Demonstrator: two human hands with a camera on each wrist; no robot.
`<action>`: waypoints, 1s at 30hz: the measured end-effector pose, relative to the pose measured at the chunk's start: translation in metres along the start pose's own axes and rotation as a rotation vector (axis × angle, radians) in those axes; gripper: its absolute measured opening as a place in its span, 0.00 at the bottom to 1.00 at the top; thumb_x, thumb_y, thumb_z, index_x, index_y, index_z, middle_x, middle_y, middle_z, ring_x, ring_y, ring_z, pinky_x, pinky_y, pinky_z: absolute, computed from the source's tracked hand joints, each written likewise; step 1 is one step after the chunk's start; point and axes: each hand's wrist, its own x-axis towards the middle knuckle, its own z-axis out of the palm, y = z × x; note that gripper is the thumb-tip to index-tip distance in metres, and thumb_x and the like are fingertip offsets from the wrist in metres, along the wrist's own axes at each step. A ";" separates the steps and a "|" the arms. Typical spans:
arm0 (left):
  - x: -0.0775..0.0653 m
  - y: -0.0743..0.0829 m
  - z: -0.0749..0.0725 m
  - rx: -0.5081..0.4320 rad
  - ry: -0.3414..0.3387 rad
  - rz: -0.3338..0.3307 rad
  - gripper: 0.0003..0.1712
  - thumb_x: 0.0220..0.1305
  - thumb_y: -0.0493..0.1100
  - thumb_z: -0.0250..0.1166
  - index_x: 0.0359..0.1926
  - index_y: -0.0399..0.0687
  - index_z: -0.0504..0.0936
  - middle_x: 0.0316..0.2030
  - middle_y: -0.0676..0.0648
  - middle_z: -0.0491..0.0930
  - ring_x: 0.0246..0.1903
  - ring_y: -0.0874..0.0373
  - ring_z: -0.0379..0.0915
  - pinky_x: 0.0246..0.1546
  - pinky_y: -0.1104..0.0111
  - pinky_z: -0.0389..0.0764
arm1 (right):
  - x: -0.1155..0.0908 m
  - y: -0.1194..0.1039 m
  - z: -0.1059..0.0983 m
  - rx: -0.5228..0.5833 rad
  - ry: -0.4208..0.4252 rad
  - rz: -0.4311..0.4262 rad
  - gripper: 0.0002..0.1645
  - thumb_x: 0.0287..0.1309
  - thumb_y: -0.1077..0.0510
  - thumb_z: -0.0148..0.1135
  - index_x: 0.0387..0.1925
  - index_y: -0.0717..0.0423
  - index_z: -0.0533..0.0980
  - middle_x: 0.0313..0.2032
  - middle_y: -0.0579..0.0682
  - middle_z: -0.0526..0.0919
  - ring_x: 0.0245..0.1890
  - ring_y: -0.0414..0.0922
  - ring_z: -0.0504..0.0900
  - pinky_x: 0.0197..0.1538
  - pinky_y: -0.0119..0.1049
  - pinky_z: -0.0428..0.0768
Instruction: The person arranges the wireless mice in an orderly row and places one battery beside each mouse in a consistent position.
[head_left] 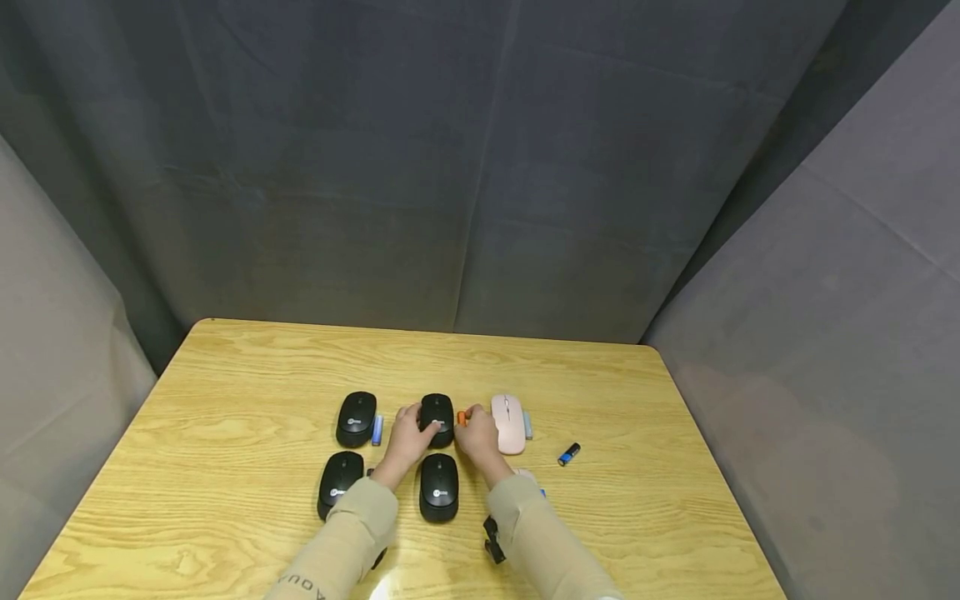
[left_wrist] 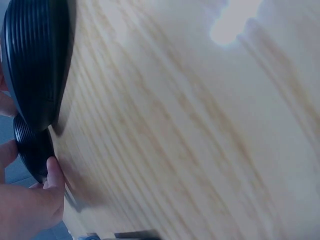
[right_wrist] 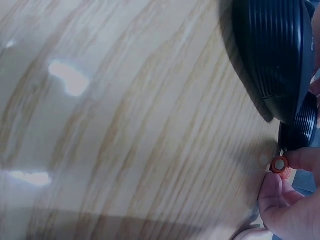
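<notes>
On the wooden tabletop [head_left: 225, 433] (five mice laid out on it), the left hand [head_left: 408, 437] curls its fingers round the back-middle black mouse [head_left: 437, 417]. Beside it, the right hand [head_left: 478, 440] pinches a small orange battery [head_left: 462, 417].

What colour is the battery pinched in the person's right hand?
Orange battery, clearest in the right wrist view.
</notes>
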 end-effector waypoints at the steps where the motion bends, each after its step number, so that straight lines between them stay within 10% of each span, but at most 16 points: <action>1: 0.000 0.000 0.000 -0.001 0.001 -0.001 0.31 0.60 0.41 0.60 0.58 0.24 0.63 0.48 0.31 0.67 0.51 0.39 0.67 0.51 0.53 0.71 | 0.000 0.000 0.000 -0.002 -0.001 0.002 0.13 0.44 0.65 0.61 0.35 0.64 0.73 0.29 0.58 0.78 0.29 0.51 0.77 0.35 0.43 0.76; 30: 0.000 -0.001 0.001 0.007 0.005 -0.003 0.31 0.60 0.41 0.60 0.58 0.24 0.64 0.49 0.31 0.68 0.51 0.39 0.68 0.51 0.53 0.71 | -0.006 -0.004 -0.005 -0.014 -0.001 -0.021 0.18 0.48 0.62 0.61 0.42 0.65 0.73 0.33 0.58 0.77 0.31 0.51 0.76 0.35 0.44 0.76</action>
